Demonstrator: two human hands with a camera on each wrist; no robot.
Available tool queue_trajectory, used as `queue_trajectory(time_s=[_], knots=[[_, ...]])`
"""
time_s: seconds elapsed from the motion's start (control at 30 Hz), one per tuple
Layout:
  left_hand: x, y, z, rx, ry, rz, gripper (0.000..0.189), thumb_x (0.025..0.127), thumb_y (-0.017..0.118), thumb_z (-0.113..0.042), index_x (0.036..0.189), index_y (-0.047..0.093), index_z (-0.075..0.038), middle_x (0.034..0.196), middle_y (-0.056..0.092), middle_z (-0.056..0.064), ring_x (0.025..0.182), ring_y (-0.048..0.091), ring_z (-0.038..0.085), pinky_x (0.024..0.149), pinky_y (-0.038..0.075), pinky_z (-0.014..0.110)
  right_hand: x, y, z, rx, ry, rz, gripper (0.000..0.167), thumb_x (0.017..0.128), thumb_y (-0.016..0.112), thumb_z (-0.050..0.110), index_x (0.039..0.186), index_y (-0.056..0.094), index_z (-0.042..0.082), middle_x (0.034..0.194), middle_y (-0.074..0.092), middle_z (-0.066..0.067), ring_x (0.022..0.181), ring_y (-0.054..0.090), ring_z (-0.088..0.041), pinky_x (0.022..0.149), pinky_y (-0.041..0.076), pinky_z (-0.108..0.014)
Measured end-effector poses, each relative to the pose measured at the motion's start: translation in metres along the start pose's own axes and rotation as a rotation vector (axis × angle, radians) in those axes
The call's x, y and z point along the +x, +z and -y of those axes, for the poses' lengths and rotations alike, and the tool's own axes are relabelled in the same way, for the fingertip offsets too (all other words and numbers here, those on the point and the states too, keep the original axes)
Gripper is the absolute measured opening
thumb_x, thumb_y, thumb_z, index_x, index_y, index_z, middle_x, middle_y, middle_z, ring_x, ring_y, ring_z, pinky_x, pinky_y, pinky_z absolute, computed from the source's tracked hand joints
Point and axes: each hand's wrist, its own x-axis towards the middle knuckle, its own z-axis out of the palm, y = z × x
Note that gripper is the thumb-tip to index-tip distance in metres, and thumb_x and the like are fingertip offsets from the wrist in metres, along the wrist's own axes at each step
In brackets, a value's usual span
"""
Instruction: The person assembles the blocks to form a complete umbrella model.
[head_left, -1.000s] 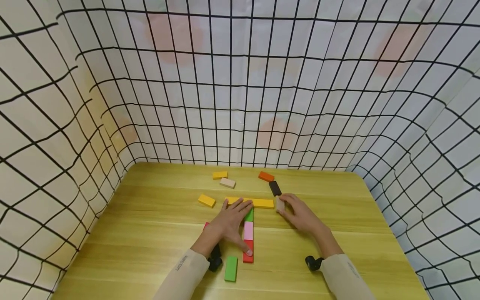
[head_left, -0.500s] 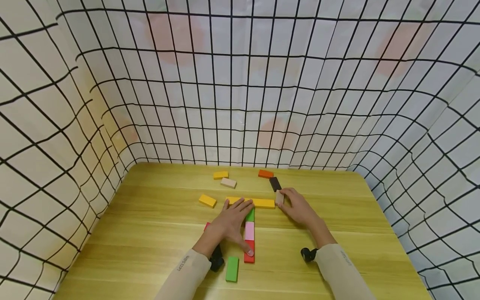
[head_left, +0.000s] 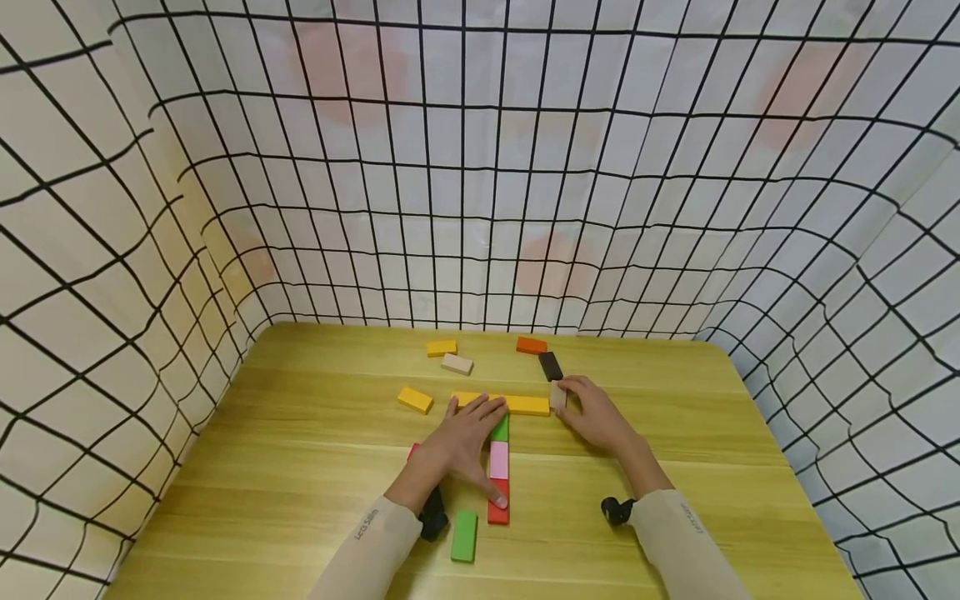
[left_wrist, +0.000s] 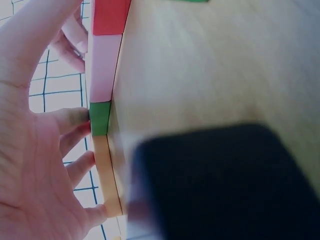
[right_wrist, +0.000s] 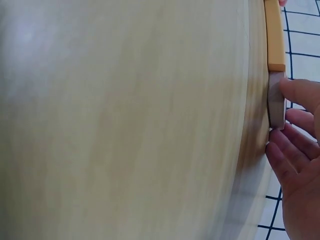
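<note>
In the head view, a T of wooden blocks lies on the table. Its crossbar is a row of yellow blocks [head_left: 527,406]; its stem runs green block [head_left: 500,430], pink block [head_left: 498,460], red block [head_left: 498,515]. My left hand [head_left: 459,443] is spread over it, fingertips at the yellow and green blocks, thumb on the red one. Between thumb and fingers my right hand [head_left: 596,415] pinches a greyish-beige block [head_left: 557,397] at the crossbar's right end. In the right wrist view this beige block [right_wrist: 276,102] stands end to end with a yellow block [right_wrist: 275,37].
Beyond the right hand lie a black block [head_left: 551,367] and an orange block [head_left: 531,345]. Loose yellow [head_left: 415,400] and pale [head_left: 457,364] blocks are at the back left. A green block [head_left: 464,537] lies near the front. Black netting [head_left: 480,175] encloses the table.
My right hand has moved slightly away from me with the beige block. The black and orange blocks have shifted a little farther back, the orange one turning straighter. My left hand stays put.
</note>
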Motion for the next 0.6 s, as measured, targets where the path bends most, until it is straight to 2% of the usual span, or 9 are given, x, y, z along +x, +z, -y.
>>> queue_trajectory(time_s=[0.6], knots=[[0.0006, 0.0020, 0.0003, -0.004, -0.010, -0.005, 0.148, 0.049, 0.077, -0.092, 0.167, 0.020, -0.022, 0.173, 0.018, -0.006, 0.161, 0.015, 0.025, 0.126, 0.013, 0.066, 0.0000, 0.0048, -0.0016, -0.004, -0.004, -0.020, 0.055, 0.102, 0.067, 0.022, 0.149, 0.050, 0.000, 0.153, 0.047, -0.023, 0.139, 0.048, -0.046, 0.113, 0.042, -0.061]])
